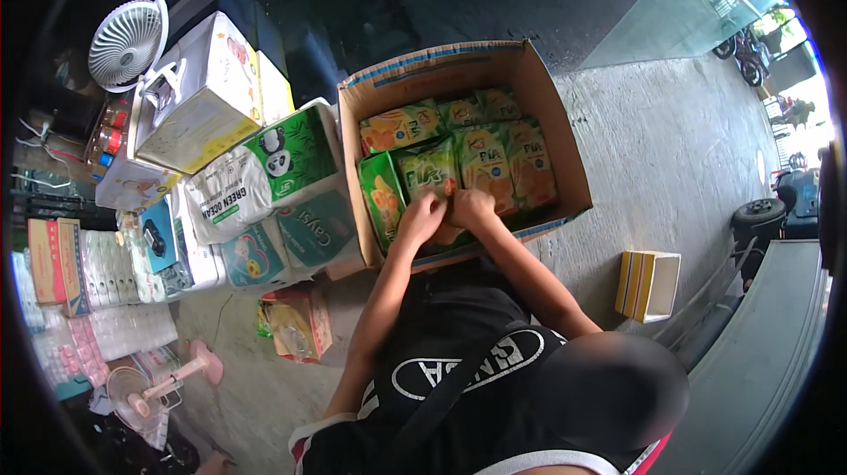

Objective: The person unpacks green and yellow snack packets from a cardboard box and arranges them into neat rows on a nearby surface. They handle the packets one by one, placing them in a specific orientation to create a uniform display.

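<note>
A large open cardboard box stands in front of me, filled with green and orange snack bags. Both hands are over its near part, at one green bag that leans among the others. My left hand is closed on the near edge of that bag. Close beside it, my right hand is closed with its fingertips on the same bag, though its fingers are partly hidden. A darker green bag lies by the box's left wall.
Left of the box are packs of tissue, white cartons and a white fan. A pink fan and a small open carton stand on the floor. A yellow-striped box sits at right, near a metal-topped surface.
</note>
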The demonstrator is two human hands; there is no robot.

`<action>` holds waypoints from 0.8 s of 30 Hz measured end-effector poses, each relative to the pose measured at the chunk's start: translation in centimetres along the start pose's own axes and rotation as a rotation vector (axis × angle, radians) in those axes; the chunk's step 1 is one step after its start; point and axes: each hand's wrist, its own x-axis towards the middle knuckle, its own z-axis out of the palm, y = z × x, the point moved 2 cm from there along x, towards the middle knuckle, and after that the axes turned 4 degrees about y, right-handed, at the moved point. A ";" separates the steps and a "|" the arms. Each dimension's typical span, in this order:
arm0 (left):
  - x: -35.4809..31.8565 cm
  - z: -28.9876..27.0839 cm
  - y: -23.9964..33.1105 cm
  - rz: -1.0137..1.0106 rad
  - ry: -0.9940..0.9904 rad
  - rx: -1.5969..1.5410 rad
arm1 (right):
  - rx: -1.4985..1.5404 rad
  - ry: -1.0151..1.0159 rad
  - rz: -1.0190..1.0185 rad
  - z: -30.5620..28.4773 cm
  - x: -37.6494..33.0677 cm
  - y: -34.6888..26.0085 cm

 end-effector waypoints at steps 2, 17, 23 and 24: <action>-0.7 -0.3 0.7 -0.027 -0.013 0.183 | 0.084 -0.166 -0.001 -1.4 0.4 -0.7; 1.2 -0.4 -2.1 0.095 0.488 -0.134 | 0.583 -0.109 -0.056 0.4 3.0 2.0; 1.3 -1.2 -1.2 0.047 0.322 -0.067 | 0.461 0.094 -0.004 0.3 2.6 3.2; 1.2 -1.2 -1.1 0.049 0.323 -0.041 | 0.471 0.210 -0.039 0.3 2.5 3.0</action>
